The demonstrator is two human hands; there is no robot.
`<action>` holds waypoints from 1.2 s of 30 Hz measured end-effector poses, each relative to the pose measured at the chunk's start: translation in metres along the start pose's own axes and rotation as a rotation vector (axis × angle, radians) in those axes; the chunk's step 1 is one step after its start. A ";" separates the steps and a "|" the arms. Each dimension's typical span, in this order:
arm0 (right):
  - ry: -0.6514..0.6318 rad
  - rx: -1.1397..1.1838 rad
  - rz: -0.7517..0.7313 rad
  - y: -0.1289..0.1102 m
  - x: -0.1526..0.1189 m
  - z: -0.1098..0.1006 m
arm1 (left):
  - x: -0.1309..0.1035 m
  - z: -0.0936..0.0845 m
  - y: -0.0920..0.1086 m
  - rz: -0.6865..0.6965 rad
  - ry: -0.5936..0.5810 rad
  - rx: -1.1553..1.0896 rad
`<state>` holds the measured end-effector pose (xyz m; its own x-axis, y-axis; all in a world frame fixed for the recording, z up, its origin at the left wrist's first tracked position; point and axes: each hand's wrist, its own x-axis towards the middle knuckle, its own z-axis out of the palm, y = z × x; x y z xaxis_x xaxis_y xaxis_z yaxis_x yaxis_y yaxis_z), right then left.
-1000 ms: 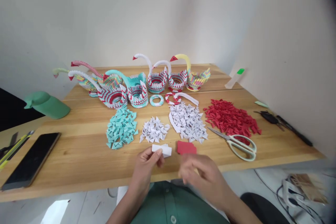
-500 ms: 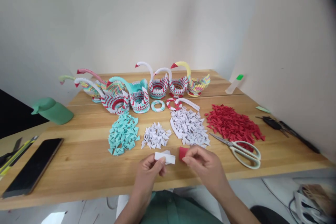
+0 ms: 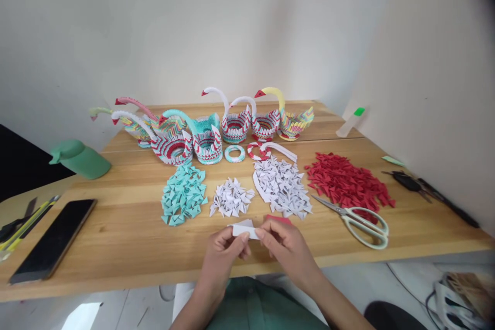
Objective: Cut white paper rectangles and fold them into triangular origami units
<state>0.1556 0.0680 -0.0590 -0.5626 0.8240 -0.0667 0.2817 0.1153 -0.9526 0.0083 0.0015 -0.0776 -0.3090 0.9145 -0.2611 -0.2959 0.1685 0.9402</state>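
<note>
Near the table's front edge, my left hand [image 3: 227, 250] pinches the left end of a folded white paper strip [image 3: 244, 231] between thumb and fingers. Thumb and finger of my right hand [image 3: 284, 247] are closed on the strip's right end. Behind the strip shows another piece of white paper [image 3: 246, 223], partly hidden. A bit of red paper [image 3: 280, 219] peeks out beyond my right knuckles; whether it is held or lies on the table I cannot tell. Just past my hands lie a small heap of white folded triangles [image 3: 232, 198] and a bigger white heap [image 3: 280, 185].
Teal triangles [image 3: 183, 193] lie left, red triangles [image 3: 346, 180] right, beside scissors [image 3: 365, 224]. Several paper swans [image 3: 209, 144] and two paper rings [image 3: 234, 153] stand or lie farther back. A phone [image 3: 54, 240] and green flask [image 3: 81, 159] are at left, keys [image 3: 408, 180] at right.
My right hand has moved left from beside the red paper and taken hold of the white strip's right end. The red paper now shows behind that hand. The view has shifted slightly.
</note>
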 end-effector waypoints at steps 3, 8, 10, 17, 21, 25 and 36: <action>0.022 -0.052 -0.036 0.004 0.000 0.000 | -0.001 0.001 0.000 -0.007 -0.008 0.000; 0.064 -0.115 -0.092 0.005 0.001 0.002 | -0.001 0.002 -0.001 -0.006 -0.023 -0.009; 0.098 -0.129 -0.113 0.006 0.002 0.005 | -0.001 0.002 -0.002 -0.002 -0.030 -0.012; 0.098 -0.043 -0.067 0.007 0.000 0.009 | 0.000 0.001 -0.011 -0.020 -0.038 -0.124; 0.068 -0.063 -0.150 0.007 0.000 -0.004 | 0.002 -0.004 -0.011 -0.014 -0.041 -0.208; 0.053 -0.339 -0.573 0.005 0.007 -0.019 | 0.003 -0.009 -0.009 -0.025 -0.115 -0.188; -0.084 -0.510 -0.797 0.002 0.017 -0.016 | 0.001 -0.012 -0.005 0.159 0.007 0.271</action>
<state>0.1588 0.0906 -0.0571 -0.7841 0.3582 0.5069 0.0851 0.8710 -0.4838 -0.0017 -0.0026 -0.0854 -0.3389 0.9347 -0.1070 0.0081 0.1166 0.9931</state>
